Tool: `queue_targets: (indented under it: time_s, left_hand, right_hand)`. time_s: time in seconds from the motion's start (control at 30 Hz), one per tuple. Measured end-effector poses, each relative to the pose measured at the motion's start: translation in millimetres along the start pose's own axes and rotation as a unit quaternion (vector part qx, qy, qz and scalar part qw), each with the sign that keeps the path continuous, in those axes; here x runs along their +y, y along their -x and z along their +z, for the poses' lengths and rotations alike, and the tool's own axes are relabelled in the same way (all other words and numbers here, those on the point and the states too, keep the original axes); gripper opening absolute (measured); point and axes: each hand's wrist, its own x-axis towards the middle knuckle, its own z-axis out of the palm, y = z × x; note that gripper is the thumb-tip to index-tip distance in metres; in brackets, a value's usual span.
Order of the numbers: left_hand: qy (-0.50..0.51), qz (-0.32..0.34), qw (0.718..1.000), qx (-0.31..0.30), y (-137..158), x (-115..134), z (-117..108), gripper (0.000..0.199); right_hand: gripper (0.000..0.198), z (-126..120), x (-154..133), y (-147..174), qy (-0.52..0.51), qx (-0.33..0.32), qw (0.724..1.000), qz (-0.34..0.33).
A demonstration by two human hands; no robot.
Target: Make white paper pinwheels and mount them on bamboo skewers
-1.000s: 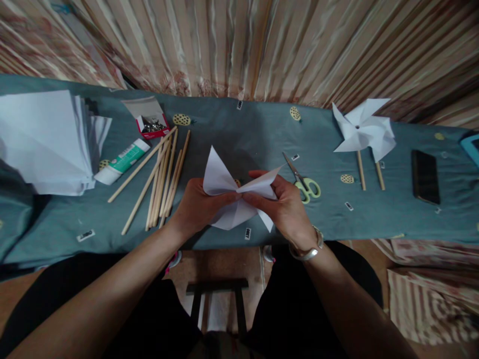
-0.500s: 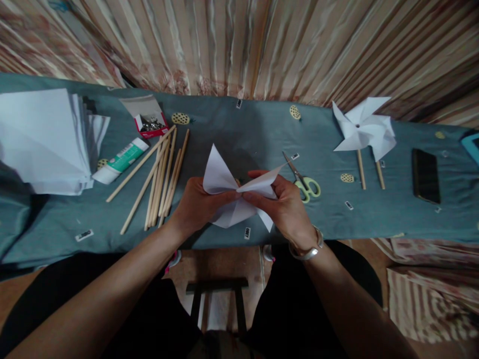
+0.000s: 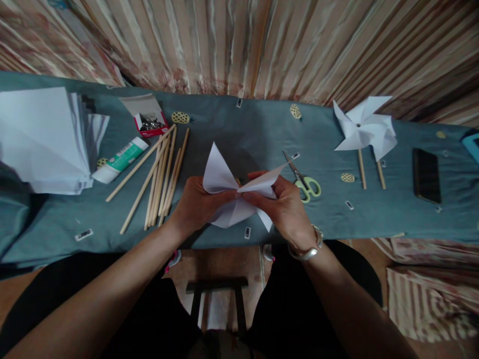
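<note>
Between my hands is a white paper pinwheel [image 3: 234, 213], its corners bent in toward the middle and one pointed flap standing up on the left. My left hand [image 3: 198, 202] grips its left side, the thumb pressed at the centre. My right hand [image 3: 286, 204], with a silver bracelet at the wrist, pinches the right side, and its thumb meets the left one at the middle. The fingers under the paper are partly hidden. Green-handled scissors [image 3: 309, 188] lie just right of my right hand. Several wooden sticks [image 3: 155, 189] lie left of my left hand.
On the blue-green cloth [image 3: 232, 119] lie a stack of white paper [image 3: 41, 139], a green-and-white tube [image 3: 121, 159] and an open red box [image 3: 152, 124] of small metal pieces. Finished-looking pinwheels [image 3: 364, 124] on sticks and a dark phone [image 3: 427, 175] are at the right. A striped curtain [image 3: 224, 45] hangs behind.
Almost nothing differs. Both hands keep the same hold on the paper pinwheel, and the view has shifted very slightly.
</note>
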Motion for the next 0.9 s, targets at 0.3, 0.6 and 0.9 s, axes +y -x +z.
queue_targets:
  time_s: [0.3,0.6,0.9]
  left_hand:
    - [-0.02,-0.015,1.0,0.005,0.9,-1.3,0.0,0.015]
    - [-0.01,-0.042,0.999,0.01,1.5,3.6,2.1,0.015]
    - [-0.021,-0.035,0.999,0.01,1.7,0.9,1.1,0.015]
  right_hand:
    - [0.036,1.0,0.5,-0.4,-0.015,-0.005,1.0,-0.001]
    - [0.034,1.2,-1.6,-0.2,-0.038,-0.005,0.999,0.007]
    - [0.038,2.3,-4.5,0.5,-0.039,-0.002,0.999,0.017]
